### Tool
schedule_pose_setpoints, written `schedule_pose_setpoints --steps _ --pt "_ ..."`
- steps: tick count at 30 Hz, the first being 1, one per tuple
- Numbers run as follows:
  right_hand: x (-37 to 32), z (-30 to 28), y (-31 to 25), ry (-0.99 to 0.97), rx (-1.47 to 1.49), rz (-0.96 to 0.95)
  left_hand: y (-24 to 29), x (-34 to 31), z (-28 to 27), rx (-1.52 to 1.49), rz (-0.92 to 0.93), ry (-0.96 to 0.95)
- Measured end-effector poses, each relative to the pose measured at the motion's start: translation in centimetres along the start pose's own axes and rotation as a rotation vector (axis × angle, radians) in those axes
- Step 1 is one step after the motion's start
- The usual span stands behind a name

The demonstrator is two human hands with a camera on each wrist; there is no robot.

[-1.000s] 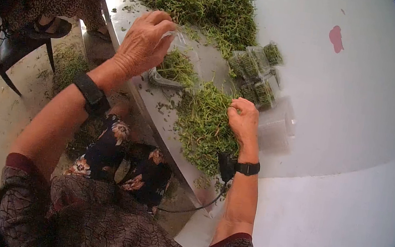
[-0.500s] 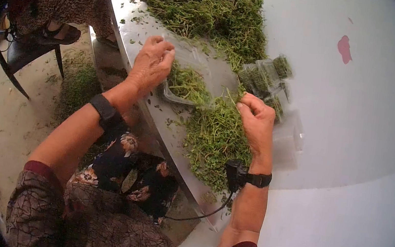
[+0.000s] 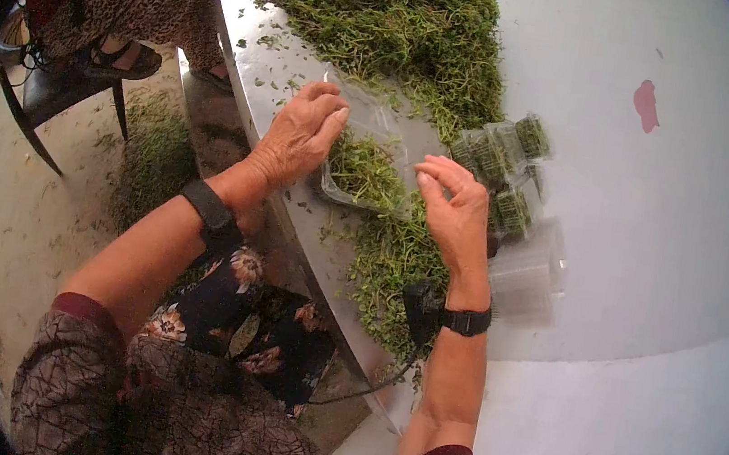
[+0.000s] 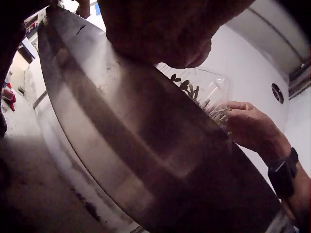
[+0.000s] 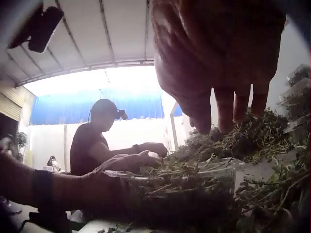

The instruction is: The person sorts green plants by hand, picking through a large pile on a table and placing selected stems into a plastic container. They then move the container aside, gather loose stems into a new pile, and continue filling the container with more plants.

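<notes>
My left hand (image 3: 301,136) grips the left side of a clear plastic container (image 3: 326,188) with green sprigs (image 3: 363,168) inside. At the container's right side, my right hand (image 3: 458,210) hovers with its fingertips close to the sprigs. In the right wrist view the fingers of my right hand (image 5: 221,63) point down above the filled container (image 5: 182,194), nothing visible between them. The left wrist view has my right hand (image 4: 255,127) beside stems at the container's edge. Loose greens (image 3: 396,268) lie under and beside my right hand.
A large heap of greens (image 3: 390,21) covers the table's far part. Several filled small boxes (image 3: 501,153) stand right of it, with empty clear boxes (image 3: 528,270) nearer me. Another person (image 5: 92,141) works across the way; a chair (image 3: 43,102) stands at left.
My right hand has moved from the near pile toward the container; the sprig at its fingertips half a second ago is no longer visible there. My left hand has stayed at the container.
</notes>
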State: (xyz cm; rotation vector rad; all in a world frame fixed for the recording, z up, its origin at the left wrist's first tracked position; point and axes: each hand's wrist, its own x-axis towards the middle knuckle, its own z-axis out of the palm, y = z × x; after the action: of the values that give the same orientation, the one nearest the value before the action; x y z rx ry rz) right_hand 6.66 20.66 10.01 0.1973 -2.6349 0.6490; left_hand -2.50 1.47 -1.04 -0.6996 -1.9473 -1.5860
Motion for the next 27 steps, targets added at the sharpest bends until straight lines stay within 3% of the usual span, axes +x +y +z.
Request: schedule_pose_setpoints --steps 2,6,14,16,21,23,25,27 --pt "-0.4 0.0 -0.1 -0.053 -0.07 -0.16 0.1 0.0 0.0 0.017 0.04 0.007" --pt "-0.2 1.3 -1.7 -0.155 -0.058 -0.284 0.9 -0.1 -0.3 -0.02 -0.022 0.002" --pt "0.4 3.9 -1.5 -0.297 -0.135 -0.303 0.7 -0.3 -0.2 -0.056 -0.079 0.023" --pt "0.4 2.8 -1.6 -0.247 -0.02 -0.259 0.4 -0.2 -0.3 -0.01 -0.009 -0.006" --pt "0.2 1.2 0.3 -0.17 -0.1 -0.247 0.6 -0.3 -0.4 -0.054 -0.051 -0.023" --pt "0.2 1.9 0.3 -0.236 -0.129 -0.32 1.2 -0.2 -0.5 -0.055 -0.032 -0.024" --pt "0.1 2.8 -0.4 -0.267 -0.131 -0.287 1.9 -0.2 -0.8 -0.162 -0.204 -0.056" --pt "0.5 2.7 -0.2 -0.304 -0.125 -0.258 1.4 -0.2 -0.6 -0.113 -0.13 -0.041"
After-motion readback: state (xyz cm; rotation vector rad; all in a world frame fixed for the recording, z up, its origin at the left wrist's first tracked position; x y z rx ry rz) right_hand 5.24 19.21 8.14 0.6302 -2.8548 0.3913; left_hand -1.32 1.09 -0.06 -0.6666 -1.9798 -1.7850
